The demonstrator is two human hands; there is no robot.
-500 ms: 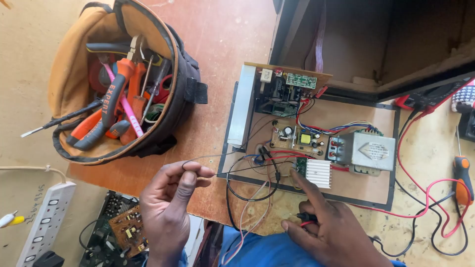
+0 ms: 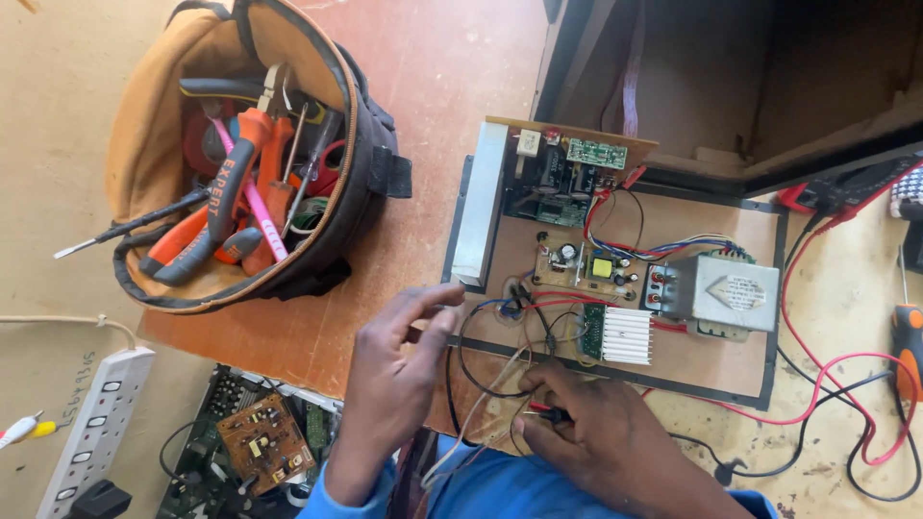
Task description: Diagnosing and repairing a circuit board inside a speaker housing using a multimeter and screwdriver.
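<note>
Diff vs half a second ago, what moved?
The left hand has slid right toward the board, its fingers looser; I cannot tell whether the thin wire it pinched earlier is in them. The right hand has stayed low on the wires, gripping a small red-and-black piece. The tool bag, transformer and power strip have not moved.

Right hand (image 2: 601, 437) hides probe tip; screwdriver (image 2: 907, 348) & power strip (image 2: 96, 423) cut by edges.
</note>
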